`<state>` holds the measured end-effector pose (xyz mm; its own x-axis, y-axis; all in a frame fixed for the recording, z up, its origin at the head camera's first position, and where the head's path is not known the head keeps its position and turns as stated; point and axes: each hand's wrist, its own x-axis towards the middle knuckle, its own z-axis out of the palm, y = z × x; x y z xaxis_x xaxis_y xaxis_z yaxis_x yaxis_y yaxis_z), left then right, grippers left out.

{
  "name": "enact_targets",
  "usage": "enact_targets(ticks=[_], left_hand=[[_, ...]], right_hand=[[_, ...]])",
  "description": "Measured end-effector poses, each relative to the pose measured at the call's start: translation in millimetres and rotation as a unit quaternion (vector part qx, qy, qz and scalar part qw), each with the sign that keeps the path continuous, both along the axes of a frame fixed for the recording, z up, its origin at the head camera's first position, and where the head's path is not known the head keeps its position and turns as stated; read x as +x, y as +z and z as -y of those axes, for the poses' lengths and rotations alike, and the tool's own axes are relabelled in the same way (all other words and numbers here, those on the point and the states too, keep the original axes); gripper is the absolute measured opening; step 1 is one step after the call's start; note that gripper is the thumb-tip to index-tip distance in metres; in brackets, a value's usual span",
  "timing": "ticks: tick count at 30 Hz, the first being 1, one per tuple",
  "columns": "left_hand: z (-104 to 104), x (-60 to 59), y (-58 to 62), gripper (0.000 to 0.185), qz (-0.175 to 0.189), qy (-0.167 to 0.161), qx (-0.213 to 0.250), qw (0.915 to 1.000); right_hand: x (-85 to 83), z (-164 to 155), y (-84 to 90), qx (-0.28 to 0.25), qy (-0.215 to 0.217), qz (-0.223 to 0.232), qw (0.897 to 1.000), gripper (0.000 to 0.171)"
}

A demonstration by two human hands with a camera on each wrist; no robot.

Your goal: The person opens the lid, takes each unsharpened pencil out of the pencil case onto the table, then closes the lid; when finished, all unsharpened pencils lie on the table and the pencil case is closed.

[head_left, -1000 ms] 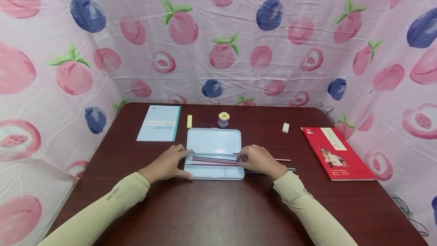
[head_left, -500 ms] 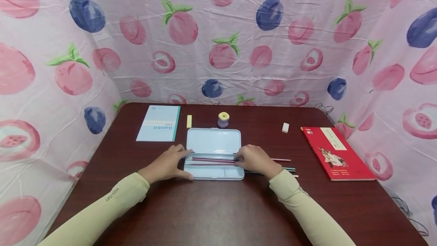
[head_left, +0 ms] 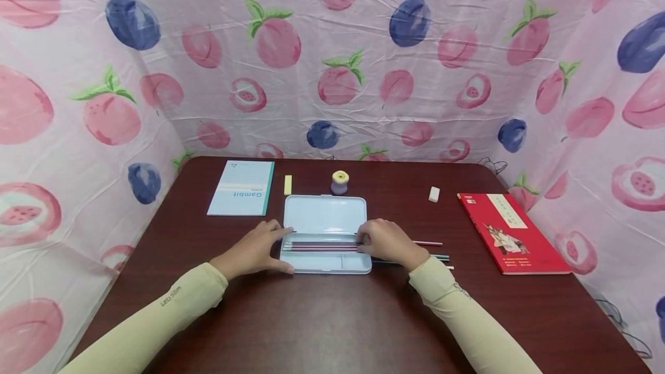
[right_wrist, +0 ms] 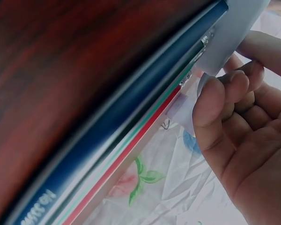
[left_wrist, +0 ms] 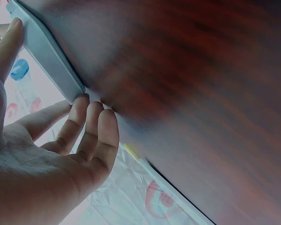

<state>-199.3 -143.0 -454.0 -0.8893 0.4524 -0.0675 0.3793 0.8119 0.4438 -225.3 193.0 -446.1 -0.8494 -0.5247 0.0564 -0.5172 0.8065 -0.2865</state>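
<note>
A light blue pencil case (head_left: 325, 214) lies open on the table, lid tilted back. My left hand (head_left: 253, 249) holds its left end, thumb at the front corner and index finger near the hinge; the left wrist view shows the case wall (left_wrist: 51, 56) between them. Several pencils (head_left: 322, 246) lie side by side in the rear compartment, eraser ends left. My right hand (head_left: 391, 242) reaches over the right end with curled fingers around the pencils' right ends; its fingertips are partly hidden. More pencils, including a blue one (right_wrist: 131, 112) and a red one (right_wrist: 122, 157), lie beneath that hand.
Behind the case stand a yellow-topped purple jar-like object (head_left: 340, 182) and a small yellow block (head_left: 288, 184). A Gambit notebook (head_left: 241, 188) lies left. At right are a white eraser (head_left: 434, 194) and a red book (head_left: 514, 233). Patterned cloth (head_left: 363, 74) surrounds the table (head_left: 332, 322).
The pencils in the case have come together into a neat row. My right hand shifted slightly left and then stayed at the case's right end. The left hand has not moved.
</note>
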Motion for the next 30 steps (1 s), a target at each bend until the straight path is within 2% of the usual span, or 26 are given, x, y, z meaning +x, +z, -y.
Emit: enact_targets(ticks=[12,22,30], left_hand=[[0.9,0.2,0.6,0.101,0.001,0.000,0.001,1.0000],[-0.2,-0.5,0.5,0.102,0.001,0.002,0.000,1.0000],[0.2,-0.2,0.0,0.101,-0.002,0.000,-0.002,1.0000]], right_hand=[[2.1,-0.1,-2.1,0.003,0.000,-0.020,1.000,0.013],[6.5,-3.7,-4.0,0.022,0.021,-0.089,0.996,0.009],[8.3,-9.4,-4.2,0.020,0.026,-0.115,0.993,0.007]])
